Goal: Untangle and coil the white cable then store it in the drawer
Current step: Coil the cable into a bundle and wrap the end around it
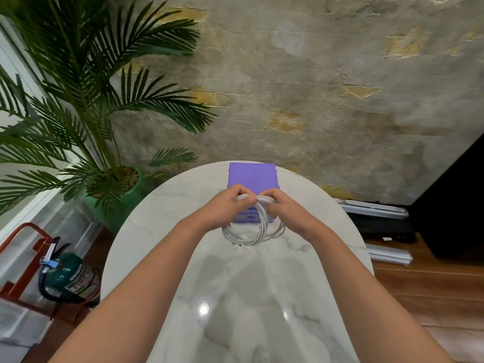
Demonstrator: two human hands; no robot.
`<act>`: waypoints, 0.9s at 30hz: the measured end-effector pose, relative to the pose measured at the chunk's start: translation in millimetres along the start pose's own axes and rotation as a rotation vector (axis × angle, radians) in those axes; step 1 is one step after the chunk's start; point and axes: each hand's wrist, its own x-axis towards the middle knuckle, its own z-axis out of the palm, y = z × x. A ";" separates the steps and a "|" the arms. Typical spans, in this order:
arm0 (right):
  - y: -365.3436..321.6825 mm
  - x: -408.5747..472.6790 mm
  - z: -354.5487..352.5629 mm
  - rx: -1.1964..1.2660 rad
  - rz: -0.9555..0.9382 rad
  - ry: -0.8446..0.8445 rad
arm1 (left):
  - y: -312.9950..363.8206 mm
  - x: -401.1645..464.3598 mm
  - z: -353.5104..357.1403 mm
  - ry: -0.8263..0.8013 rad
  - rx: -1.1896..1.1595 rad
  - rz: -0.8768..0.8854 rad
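Holding the bundle together is the whole job at this point, and the person does it with both hands raised over the marble table (183, 258). On the left side of the scene stand a potted palm (86, 106) and, lower down, a green fire extinguisher (72, 277) in a red stand, both well apart from the work. The left hand (226, 205) has its fingers curled round the top of the white cable (258, 229), gripping the gathered strands where they bunch. From that grip the loops hang down in a rough ring, their lowest turns at or just above the tabletop; which of the two cannot be told. Just behind the loops sits the purple drawer box (252, 176), and its drawers appear closed, though the hands hide much of its front. The right hand (284, 209) also has its fingers closed on the bunched top of the cable, touching or nearly touching the left. To do this step well, she or he would likely keep one hand clamped on the gathered point while the other evens the loops to one size, checks that no strand crosses through another, and tucks in the loose end, which cannot be picked out here. Only then should one hand let go to pull a drawer open, or the coil may spring loose.
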 end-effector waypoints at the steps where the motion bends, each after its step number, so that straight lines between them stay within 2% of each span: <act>1: 8.4 0.8 -0.4 -0.059 -0.002 0.007 | 0.3 -0.3 -1.7 0.036 -0.043 -0.003; 7: 54.9 -1.0 4.5 -0.336 0.086 0.112 | 3.6 -1.6 -16.6 0.116 -0.262 -0.012; 9: 63.3 -3.9 10.5 -0.351 0.102 0.138 | 6.5 -1.8 -19.7 0.141 -0.355 -0.007; 13: 69.0 -9.6 16.5 -0.033 0.112 0.229 | 10.0 -3.5 -23.5 0.159 -0.419 -0.011; 17: 63.4 -13.4 19.2 0.271 0.130 0.376 | 10.1 -7.2 -20.4 0.101 -0.492 -0.021; 20: 55.1 -12.0 19.5 0.362 0.125 0.403 | 10.2 -8.7 -16.5 0.038 -0.526 -0.028; 24: 50.0 -7.8 13.5 0.286 0.091 0.399 | 10.2 -8.8 -16.5 0.023 -0.545 -0.032; 27: 47.6 -7.5 11.4 0.425 0.090 0.357 | 7.6 -8.0 -15.8 0.015 -0.504 -0.022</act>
